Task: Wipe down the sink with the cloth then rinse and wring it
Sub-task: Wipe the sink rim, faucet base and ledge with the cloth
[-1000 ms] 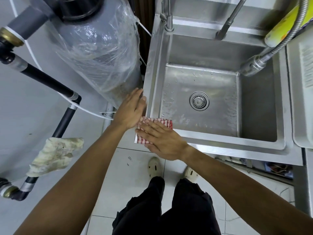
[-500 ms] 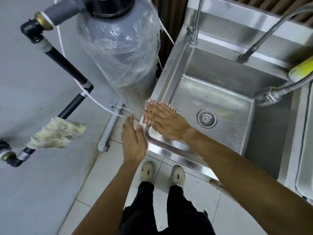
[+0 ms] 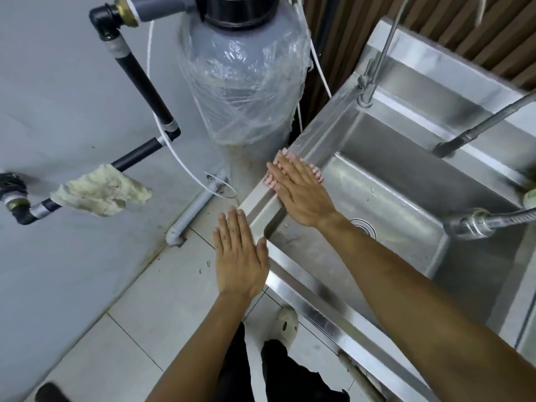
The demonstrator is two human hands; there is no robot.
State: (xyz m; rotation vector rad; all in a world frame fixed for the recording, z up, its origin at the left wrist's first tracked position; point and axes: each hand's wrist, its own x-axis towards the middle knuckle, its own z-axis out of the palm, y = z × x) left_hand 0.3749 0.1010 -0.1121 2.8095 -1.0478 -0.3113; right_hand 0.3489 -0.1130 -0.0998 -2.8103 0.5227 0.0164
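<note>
Black pipework (image 3: pixel 136 74) runs down the grey wall at far left, and one pale, crumpled rag (image 3: pixel 100 191) hangs over its lower run. Next comes one grey filter tank (image 3: pixel 243 79) wrapped in clear plastic, with a thin white tube (image 3: pixel 174 146) trailing beside it. Two hands are in view. The left hand (image 3: pixel 239 256) lies flat, palm down, fingers straight and close together, at the near left corner of the steel sink (image 3: pixel 342 120), its thumb against the rim; it grips nothing. The right hand (image 3: pixel 301 190) is also flat, fingers extended and slightly spread, pressing the one red-and-white checked cloth (image 3: pixel 269 179) onto the sink's left rim, so only the cloth's edges show around the fingertips. One round drain strainer (image 3: pixel 365 227) sits in the basin, partly hidden by the right forearm. Three taps or hoses show: a slim upright spout (image 3: pixel 374 68), a darker angled faucet (image 3: pixel 475 126) and a flexible metal hose (image 3: pixel 490 220) at right. One pale shoe (image 3: pixel 285 323) stands on the tiled floor.

Against half a second earlier, the right hand and cloth have slid further along the left rim toward the tank, while the left hand has stayed by the corner.
</note>
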